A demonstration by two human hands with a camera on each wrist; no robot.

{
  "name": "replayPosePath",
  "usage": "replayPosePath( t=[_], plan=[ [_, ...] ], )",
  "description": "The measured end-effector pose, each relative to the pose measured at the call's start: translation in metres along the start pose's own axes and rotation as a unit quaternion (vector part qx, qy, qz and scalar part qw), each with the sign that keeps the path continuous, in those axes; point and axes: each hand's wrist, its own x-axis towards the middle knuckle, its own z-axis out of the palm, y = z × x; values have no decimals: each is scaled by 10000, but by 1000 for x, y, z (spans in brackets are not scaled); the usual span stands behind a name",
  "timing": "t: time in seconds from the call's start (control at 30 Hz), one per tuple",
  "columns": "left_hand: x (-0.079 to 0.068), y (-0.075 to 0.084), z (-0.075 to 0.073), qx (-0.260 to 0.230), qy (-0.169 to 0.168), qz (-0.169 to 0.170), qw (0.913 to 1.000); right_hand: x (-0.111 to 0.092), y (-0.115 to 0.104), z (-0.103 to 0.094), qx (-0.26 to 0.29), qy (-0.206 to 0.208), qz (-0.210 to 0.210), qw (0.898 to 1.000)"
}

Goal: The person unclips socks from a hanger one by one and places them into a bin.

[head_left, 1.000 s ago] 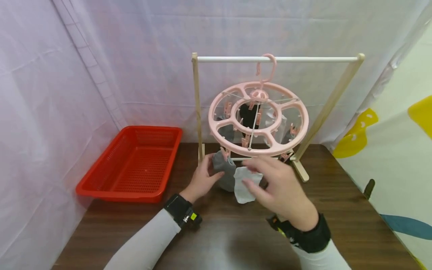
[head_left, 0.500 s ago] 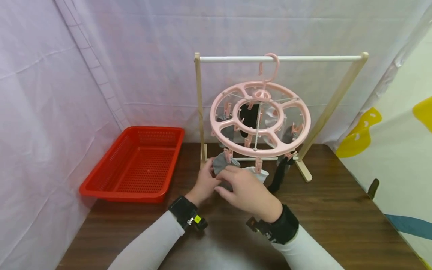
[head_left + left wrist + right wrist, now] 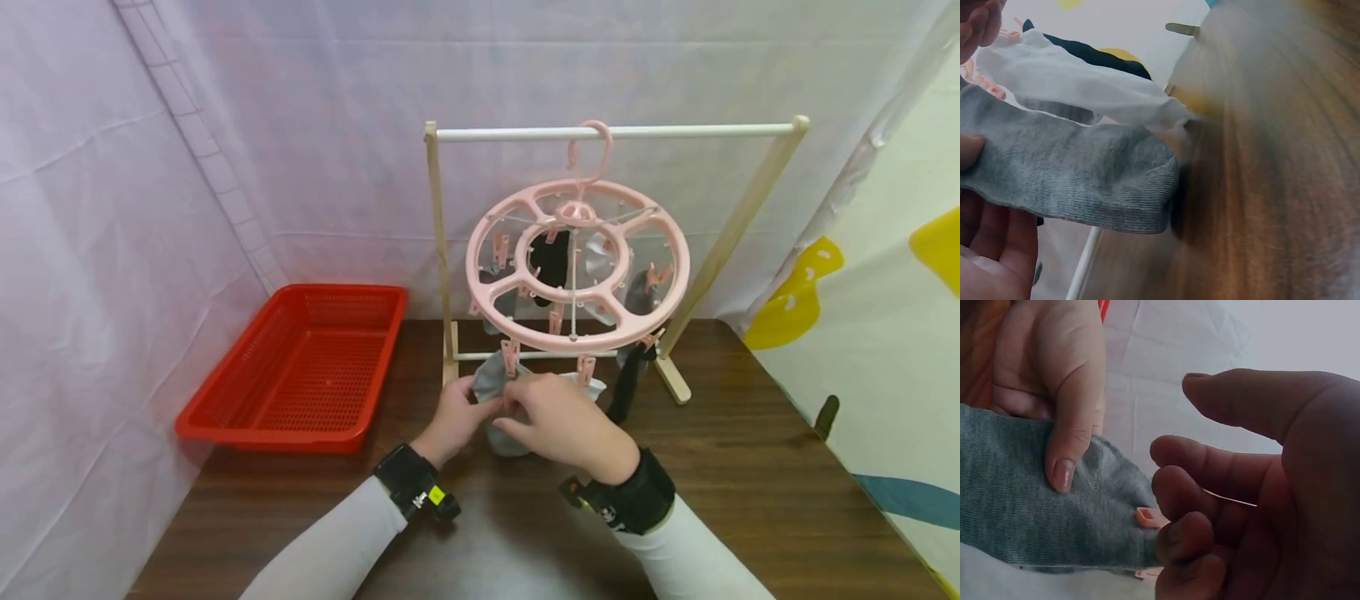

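Note:
A grey sock [image 3: 491,379] hangs from a pink clothespin [image 3: 510,357] at the front left of a round pink drying hanger [image 3: 555,341]. My left hand [image 3: 450,417] pinches it, thumb on one face and fingers behind, as the left wrist view of the grey sock [image 3: 1079,169] shows. Close by on the right is my right hand [image 3: 570,417]; in the right wrist view its thumb stands apart from loosely bent fingers, with nothing between them. Whether those fingertips touch the sock cannot be told. A white sock [image 3: 596,389], clipped beside it, is partly hidden by the right hand.
A black sock [image 3: 626,383] hangs further right, and more socks hang at the back of the ring. The hanger hooks over a white bar [image 3: 697,132] on a wooden stand. A red basket [image 3: 292,442] sits at the left of the brown table [image 3: 480,542].
My right hand has left the white sock and moved left to the grey sock. The left hand stays at the grey sock, whose lower end now shows beneath the hands.

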Motion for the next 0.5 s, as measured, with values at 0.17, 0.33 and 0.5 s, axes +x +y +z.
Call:
replayPosePath(
  t=[0.17,0.33,0.5],
  plan=[
    [-3,-7,-2,-66,-176,-169,9997,1,4,1,428,-318,19,9986],
    [-6,-12,-2,-362,-369,-212,9984,2,14,-3,641,-160,332,9973],
    [-9,-12,0,-388,-486,-316,9976,4,25,0,338,233,919,9949]
  ],
)
